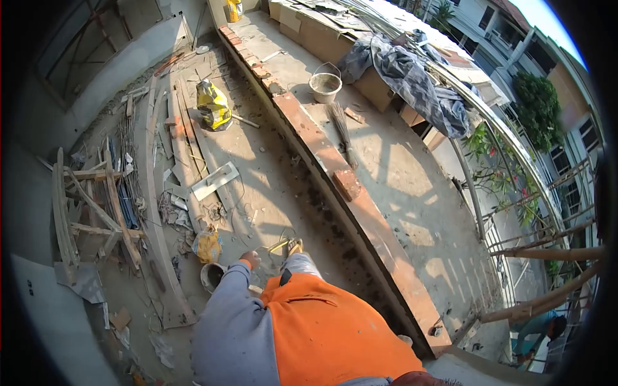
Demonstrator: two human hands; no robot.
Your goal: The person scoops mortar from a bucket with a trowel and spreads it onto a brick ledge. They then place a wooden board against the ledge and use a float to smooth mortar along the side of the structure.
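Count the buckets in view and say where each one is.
2: a pale bucket near the twig broom, and a darker bucket close to the left hand. Others may be hidden among the clutter.

Sunlight and shadows stripe the dusty floor point(412, 170) beside pale walls point(122, 80).

left hand point(251, 259): showing too small to tell its grip | bucket point(211, 278): grey sleeve point(237, 275) partly hiding it | far yellow bag point(234, 10): top edge cutting it off | person point(544, 329), lower right: appearing too small to read their hands
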